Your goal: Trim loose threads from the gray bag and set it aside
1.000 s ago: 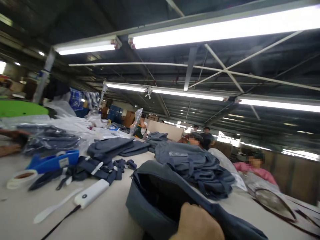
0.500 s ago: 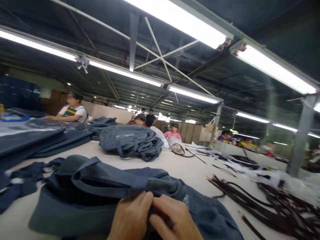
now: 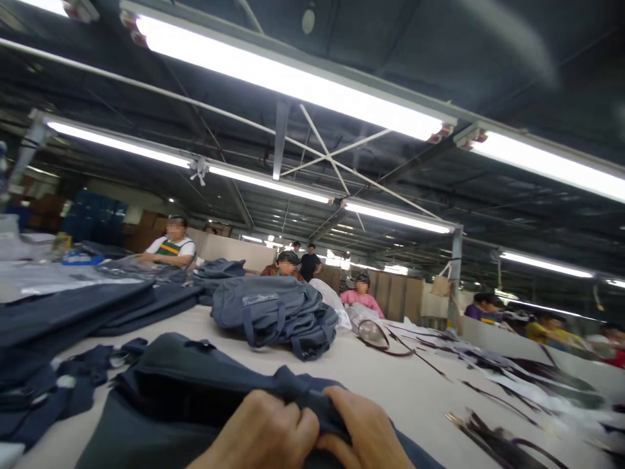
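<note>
A dark blue fabric bag [image 3: 205, 371] lies before me on the pale table, its wide mouth gaping at the left. My left hand [image 3: 268, 426] is closed in a fist on the bag's near edge, knuckles up. Right beside it, my right hand [image 3: 366, 423] pinches the same edge, thumb below and fingers over the cloth. Folded cloth bunches up just beyond the two hands. What lies under my fingers is hidden, and the bag's lower part runs out of the picture.
A pile of similar blue bags [image 3: 273, 312] sits farther back on the table [image 3: 390, 384]. Navy straps with buckles [image 3: 68, 384] and flat blue cloth [image 3: 97, 312] lie left. Dark brown straps [image 3: 493, 436] spread to the right. Several people sit beyond, one in pink [image 3: 362, 299].
The view has tilted upward, so things sit lower in the picture. A strap loop that arched over the bag's mouth no longer shows there. My left hand has turned more knuckles-up; both still grip the bag.
</note>
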`<state>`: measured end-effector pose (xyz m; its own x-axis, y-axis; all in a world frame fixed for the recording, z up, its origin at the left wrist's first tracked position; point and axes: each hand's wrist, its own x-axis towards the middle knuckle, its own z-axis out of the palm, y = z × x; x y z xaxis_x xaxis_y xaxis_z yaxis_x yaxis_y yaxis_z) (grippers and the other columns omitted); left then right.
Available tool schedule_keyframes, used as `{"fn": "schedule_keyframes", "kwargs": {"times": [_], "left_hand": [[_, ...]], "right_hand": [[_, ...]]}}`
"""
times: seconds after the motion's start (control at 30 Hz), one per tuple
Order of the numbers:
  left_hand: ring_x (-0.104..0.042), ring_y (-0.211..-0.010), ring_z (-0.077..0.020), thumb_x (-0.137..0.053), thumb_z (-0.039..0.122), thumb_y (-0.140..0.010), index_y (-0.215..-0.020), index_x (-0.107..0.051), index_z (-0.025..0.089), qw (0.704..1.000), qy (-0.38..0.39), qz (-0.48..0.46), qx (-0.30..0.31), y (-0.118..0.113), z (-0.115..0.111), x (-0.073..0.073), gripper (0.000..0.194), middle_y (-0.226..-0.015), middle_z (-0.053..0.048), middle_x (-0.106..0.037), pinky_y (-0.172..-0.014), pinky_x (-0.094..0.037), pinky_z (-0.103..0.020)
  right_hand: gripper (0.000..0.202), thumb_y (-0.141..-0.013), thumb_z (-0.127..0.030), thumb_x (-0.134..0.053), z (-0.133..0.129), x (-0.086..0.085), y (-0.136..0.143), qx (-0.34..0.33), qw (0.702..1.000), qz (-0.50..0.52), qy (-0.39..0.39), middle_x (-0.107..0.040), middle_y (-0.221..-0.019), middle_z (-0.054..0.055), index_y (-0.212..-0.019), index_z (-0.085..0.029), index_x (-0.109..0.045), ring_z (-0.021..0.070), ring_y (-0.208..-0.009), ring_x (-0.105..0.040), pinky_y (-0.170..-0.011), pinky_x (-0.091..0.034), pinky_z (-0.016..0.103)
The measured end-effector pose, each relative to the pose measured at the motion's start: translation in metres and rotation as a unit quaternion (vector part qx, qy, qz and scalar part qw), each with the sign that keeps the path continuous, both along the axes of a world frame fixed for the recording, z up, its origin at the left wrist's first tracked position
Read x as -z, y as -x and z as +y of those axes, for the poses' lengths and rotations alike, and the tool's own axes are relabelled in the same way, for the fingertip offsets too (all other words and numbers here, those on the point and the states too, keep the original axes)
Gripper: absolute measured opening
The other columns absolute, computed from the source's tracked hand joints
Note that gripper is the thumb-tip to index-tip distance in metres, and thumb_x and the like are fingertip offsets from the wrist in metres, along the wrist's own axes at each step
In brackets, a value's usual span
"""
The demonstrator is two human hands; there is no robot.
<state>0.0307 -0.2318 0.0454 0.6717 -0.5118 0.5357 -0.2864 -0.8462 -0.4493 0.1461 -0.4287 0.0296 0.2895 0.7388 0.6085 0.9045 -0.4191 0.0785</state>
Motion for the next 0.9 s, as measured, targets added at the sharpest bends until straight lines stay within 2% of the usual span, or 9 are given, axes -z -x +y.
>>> {"fn": "schedule_keyframes", "kwargs": {"times": [0.1,0.23,0.3,0.4,0.53,0.63,0.73,0.83,0.9], "left_hand": [[-0.059,-0.056,-0.0201,-0.057,0.008,-0.081,-0.083,-0.050,0.024,0.998,0.026,-0.060,-0.019,0.010,0.038,-0.014,0.017,-0.069,0.004,-0.064,-0.049,-0.030,-0.033],[-0.060,-0.068,-0.0202,-0.047,0.002,-0.083,-0.080,-0.057,0.022,0.988,0.053,-0.053,-0.137,0.033,0.112,-0.035,0.022,-0.073,0.000,-0.065,-0.060,-0.034,-0.031],[-0.061,-0.075,-0.0202,-0.041,0.005,-0.088,-0.082,-0.061,0.022,0.980,0.102,-0.023,-0.171,0.042,0.156,-0.037,0.027,-0.079,-0.002,-0.067,-0.068,-0.035,-0.030],[-0.060,-0.079,-0.0193,-0.042,0.018,-0.090,-0.082,-0.064,0.022,0.946,0.269,0.031,-0.178,0.048,0.226,-0.019,0.023,-0.085,-0.003,-0.069,-0.073,-0.034,-0.028],[-0.054,-0.065,-0.0160,-0.043,0.049,-0.090,-0.069,-0.055,0.020,0.887,0.421,0.059,-0.179,0.045,0.288,0.029,0.037,-0.064,0.000,-0.060,-0.065,-0.035,-0.024],[-0.049,-0.059,-0.0140,-0.036,0.056,-0.089,-0.070,-0.048,0.021,0.832,0.531,0.065,-0.146,0.030,0.298,0.057,0.042,-0.058,0.003,-0.051,-0.061,-0.038,-0.023],[-0.047,-0.061,-0.0133,-0.041,0.058,-0.084,-0.070,-0.049,0.019,0.775,0.619,0.033,-0.119,0.009,0.291,0.065,0.042,-0.061,0.004,-0.048,-0.060,-0.039,-0.022],[-0.058,-0.080,-0.0198,-0.052,0.062,-0.077,-0.073,-0.060,0.018,0.737,0.660,-0.040,-0.142,-0.005,0.279,0.069,0.046,-0.076,-0.002,-0.063,-0.076,-0.046,-0.027],[-0.061,-0.102,-0.0281,-0.050,0.067,-0.076,-0.086,-0.067,0.019,0.720,0.668,-0.085,-0.166,-0.008,0.269,0.081,0.052,-0.099,-0.007,-0.071,-0.091,-0.049,-0.035]], "right_hand": [[0.008,-0.089,-0.026,-0.059,0.004,-0.018,-0.005,0.021,0.995,0.098,0.019,-0.068,-0.092,0.003,-0.094,-0.022,-0.056,0.0252,-0.085,-0.065,-0.072,-0.045,0.032],[0.017,-0.094,-0.036,-0.048,0.004,-0.042,-0.025,-0.035,0.979,0.199,0.005,-0.065,-0.085,0.000,-0.085,-0.023,-0.054,0.0228,-0.082,-0.061,-0.073,-0.041,0.030],[0.021,-0.097,-0.040,-0.048,0.004,-0.053,-0.036,-0.078,0.970,0.229,-0.005,-0.064,-0.085,-0.002,-0.086,-0.024,-0.057,0.0223,-0.083,-0.060,-0.075,-0.041,0.029],[0.030,-0.098,-0.048,-0.048,0.001,-0.065,-0.054,-0.111,0.956,0.270,-0.007,-0.064,-0.084,-0.001,-0.086,-0.024,-0.062,0.0240,-0.083,-0.060,-0.076,-0.045,0.029],[0.043,-0.088,-0.063,-0.058,0.000,-0.070,-0.088,-0.108,0.916,0.385,-0.037,-0.066,-0.085,0.004,-0.087,-0.021,-0.069,0.0293,-0.086,-0.062,-0.079,-0.050,0.034],[0.046,-0.080,-0.065,-0.065,0.010,-0.070,-0.114,-0.085,0.894,0.434,-0.073,-0.065,-0.081,0.005,-0.081,-0.019,-0.068,0.0295,-0.084,-0.063,-0.076,-0.052,0.035],[0.043,-0.078,-0.062,-0.066,0.022,-0.068,-0.139,-0.053,0.913,0.389,-0.109,-0.064,-0.077,0.003,-0.076,-0.019,-0.066,0.0255,-0.076,-0.060,-0.071,-0.048,0.033],[0.046,-0.072,-0.064,-0.066,0.021,-0.058,-0.158,0.040,0.930,0.314,-0.186,-0.065,-0.075,0.004,-0.075,-0.019,-0.066,0.0276,-0.078,-0.060,-0.073,-0.046,0.036],[0.052,-0.070,-0.069,-0.064,0.010,-0.043,-0.163,0.071,0.916,0.293,-0.263,-0.069,-0.086,0.008,-0.082,-0.019,-0.068,0.0324,-0.090,-0.062,-0.080,-0.047,0.039]]}}
